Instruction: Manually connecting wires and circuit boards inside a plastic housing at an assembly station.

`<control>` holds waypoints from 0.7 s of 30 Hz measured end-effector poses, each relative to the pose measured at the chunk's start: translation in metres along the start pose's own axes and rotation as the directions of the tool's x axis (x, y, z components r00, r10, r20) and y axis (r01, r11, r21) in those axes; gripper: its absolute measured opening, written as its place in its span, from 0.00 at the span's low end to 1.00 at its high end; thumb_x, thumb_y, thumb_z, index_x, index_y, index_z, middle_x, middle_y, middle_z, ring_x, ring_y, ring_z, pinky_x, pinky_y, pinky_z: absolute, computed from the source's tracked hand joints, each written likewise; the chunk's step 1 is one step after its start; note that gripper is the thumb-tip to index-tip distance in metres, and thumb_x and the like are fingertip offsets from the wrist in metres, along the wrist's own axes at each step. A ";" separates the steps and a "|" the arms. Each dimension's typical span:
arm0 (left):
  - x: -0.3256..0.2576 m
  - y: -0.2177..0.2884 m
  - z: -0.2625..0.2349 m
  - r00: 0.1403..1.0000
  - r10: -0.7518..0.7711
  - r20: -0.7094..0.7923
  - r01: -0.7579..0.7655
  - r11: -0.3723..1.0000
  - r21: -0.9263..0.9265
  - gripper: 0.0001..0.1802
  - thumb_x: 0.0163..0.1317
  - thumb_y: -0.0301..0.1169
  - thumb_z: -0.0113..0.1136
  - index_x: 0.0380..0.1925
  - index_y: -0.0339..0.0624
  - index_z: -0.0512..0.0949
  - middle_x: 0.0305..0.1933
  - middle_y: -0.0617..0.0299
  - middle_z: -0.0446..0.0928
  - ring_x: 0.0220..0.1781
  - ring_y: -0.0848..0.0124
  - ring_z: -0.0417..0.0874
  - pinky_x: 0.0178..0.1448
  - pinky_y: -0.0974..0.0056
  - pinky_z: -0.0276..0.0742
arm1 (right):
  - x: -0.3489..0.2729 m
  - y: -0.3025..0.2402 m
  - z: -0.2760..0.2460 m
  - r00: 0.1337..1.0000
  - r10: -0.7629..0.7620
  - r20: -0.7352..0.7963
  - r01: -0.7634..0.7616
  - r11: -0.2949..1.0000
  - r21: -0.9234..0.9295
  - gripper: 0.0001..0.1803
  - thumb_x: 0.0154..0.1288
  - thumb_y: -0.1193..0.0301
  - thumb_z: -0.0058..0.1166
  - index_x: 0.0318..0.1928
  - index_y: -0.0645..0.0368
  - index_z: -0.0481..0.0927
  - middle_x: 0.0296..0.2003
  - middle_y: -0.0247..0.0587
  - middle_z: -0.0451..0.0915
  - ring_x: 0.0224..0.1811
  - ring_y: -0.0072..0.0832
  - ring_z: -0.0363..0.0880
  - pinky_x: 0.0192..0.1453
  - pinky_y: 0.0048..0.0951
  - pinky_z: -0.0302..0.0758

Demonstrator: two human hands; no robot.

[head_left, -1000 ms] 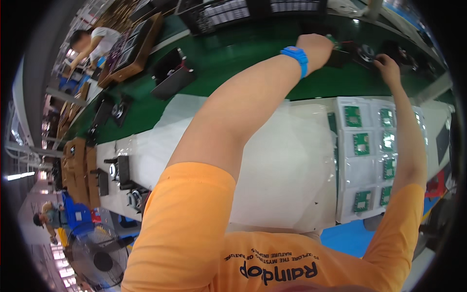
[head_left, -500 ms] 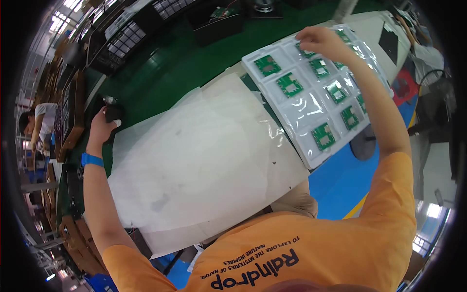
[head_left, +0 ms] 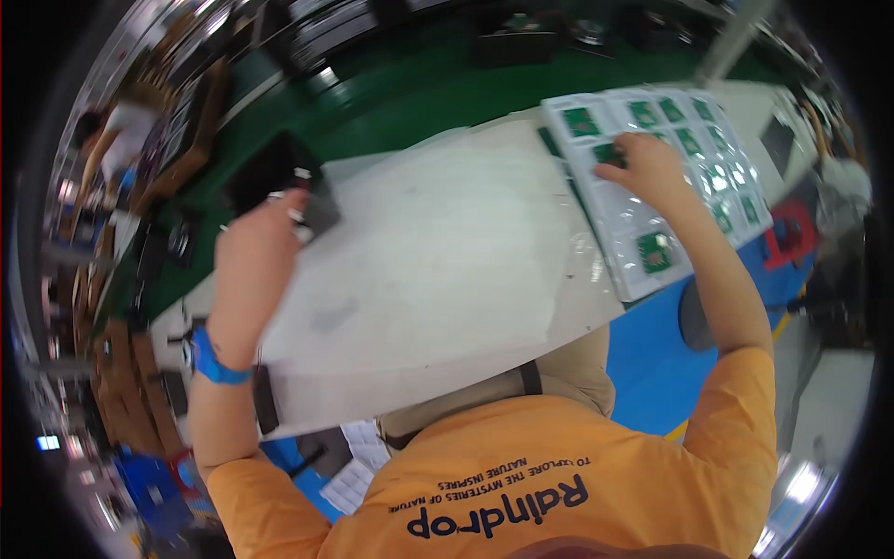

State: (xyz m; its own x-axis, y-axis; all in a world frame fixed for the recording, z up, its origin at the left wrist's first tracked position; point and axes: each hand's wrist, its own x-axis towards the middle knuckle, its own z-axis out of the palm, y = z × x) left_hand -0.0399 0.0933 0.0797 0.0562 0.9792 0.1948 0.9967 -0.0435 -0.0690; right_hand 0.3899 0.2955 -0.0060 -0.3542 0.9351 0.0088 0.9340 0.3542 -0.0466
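My right hand (head_left: 649,170) reaches over the white plastic tray (head_left: 605,216). Its thumb and fingertips pinch at a green circuit board (head_left: 605,155) in the tray's left part; whether the board is lifted I cannot tell. Other green circuit boards (head_left: 655,252) lie in the tray's compartments. On the left, my left hand (head_left: 259,256) is blurred by motion, with its fingers closed at the near edge of a black box (head_left: 279,175). The box looks tilted, and its lower side is smeared. A blue band (head_left: 222,361) circles my left wrist.
A white sheet (head_left: 447,252) covers the worktop between my hands. Green surface (head_left: 400,121) stretches beyond it, with dark bins (head_left: 512,47) at the back. A red stool (head_left: 790,233) stands right of the tray. Another person (head_left: 126,135) works at far left.
My left hand has come nearer with the black box, which looks larger. My right hand has shifted from the tray's far side to a board at its left. The whole view has swung.
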 end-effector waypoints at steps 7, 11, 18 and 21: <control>-0.131 0.068 -0.003 0.994 0.070 0.089 -0.067 0.997 -0.043 0.19 0.59 0.28 0.61 0.52 0.41 0.78 0.29 0.63 0.77 0.33 0.67 0.82 0.37 0.62 0.73 | 0.005 0.008 0.005 0.998 -0.051 -0.044 0.052 0.998 0.039 0.23 0.62 0.60 0.63 0.52 0.63 0.85 0.44 0.52 0.88 0.46 0.47 0.88 0.52 0.42 0.81; -0.157 0.075 0.002 0.979 0.188 0.074 -0.181 0.979 -0.092 0.19 0.55 0.32 0.64 0.48 0.42 0.81 0.30 0.66 0.76 0.36 0.70 0.81 0.41 0.64 0.74 | 0.013 0.028 0.008 0.988 -0.039 -0.152 0.054 0.993 0.101 0.20 0.67 0.63 0.56 0.54 0.62 0.84 0.43 0.55 0.87 0.46 0.48 0.87 0.52 0.42 0.80; -0.163 0.024 0.013 0.771 0.618 -0.153 -0.634 0.768 -0.091 0.13 0.51 0.33 0.64 0.39 0.47 0.84 0.36 0.67 0.81 0.49 0.68 0.82 0.61 0.58 0.77 | -0.014 0.008 -0.002 0.998 0.008 -0.056 0.037 0.663 0.748 0.18 0.75 0.67 0.54 0.58 0.63 0.82 0.47 0.37 0.87 0.43 0.24 0.87 0.44 0.26 0.82; -0.155 0.002 0.008 0.702 0.709 -0.076 -0.713 0.698 -0.071 0.11 0.47 0.34 0.64 0.32 0.48 0.84 0.44 0.67 0.84 0.59 0.67 0.80 0.66 0.56 0.75 | -0.034 -0.026 -0.011 0.997 -0.066 -0.046 0.074 0.526 0.847 0.17 0.75 0.68 0.55 0.59 0.64 0.82 0.47 0.35 0.86 0.43 0.21 0.86 0.43 0.23 0.82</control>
State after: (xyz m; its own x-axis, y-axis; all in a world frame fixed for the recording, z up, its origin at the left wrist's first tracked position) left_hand -0.0467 -0.0566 0.0415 0.7501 0.6412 0.1619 0.6598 -0.7421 -0.1177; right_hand 0.3783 0.2550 0.0054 -0.4128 0.9090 0.0582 0.4254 0.2489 -0.8701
